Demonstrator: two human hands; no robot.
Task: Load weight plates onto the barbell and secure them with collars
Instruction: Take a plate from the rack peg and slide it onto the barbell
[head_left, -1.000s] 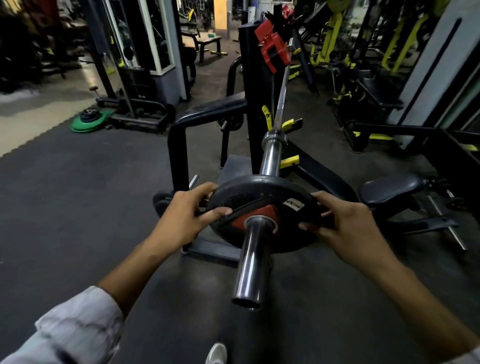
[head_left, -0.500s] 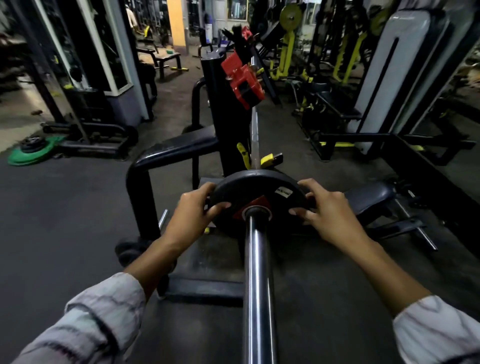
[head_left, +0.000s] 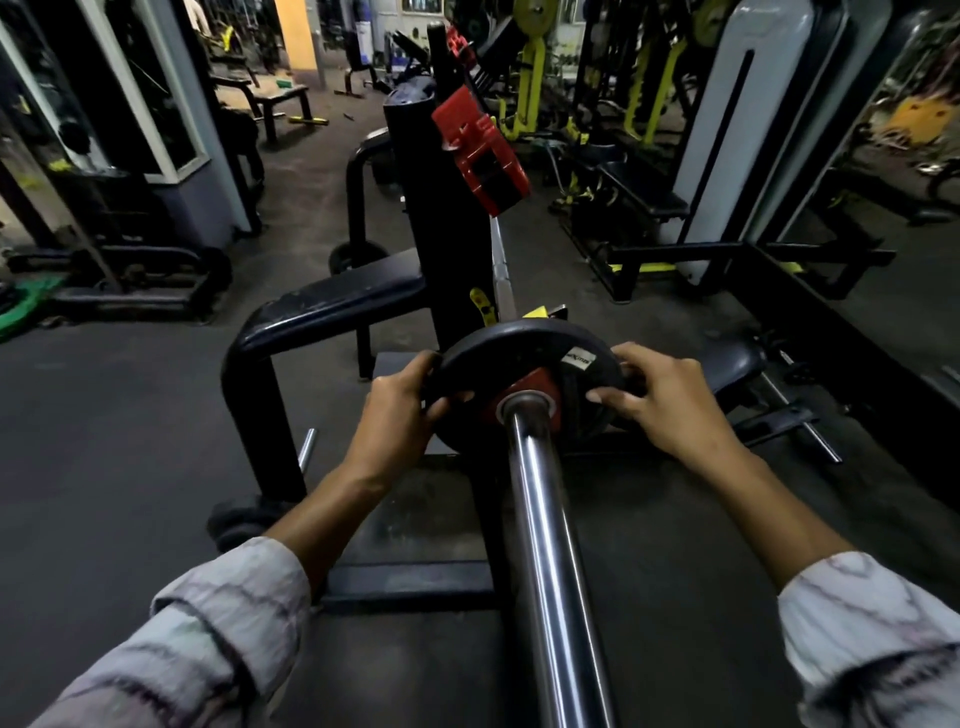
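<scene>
A black weight plate with a red centre and a small white label sits on the chrome sleeve of the barbell, far along it near the rack upright. My left hand grips the plate's left rim. My right hand grips its right rim. The bare sleeve runs from the plate toward me and out of the bottom of the view. Beyond the plate the thin bar shaft continues past the upright. I see no collar on the sleeve.
The black rack upright carries a red hook just behind the plate. A black padded frame stands to the left, a bench seat to the right. Yellow machines fill the background; a green plate lies far left.
The plate has slid further along the sleeve toward the rack, both hands still on its rim. More bare sleeve now shows in front of it.
</scene>
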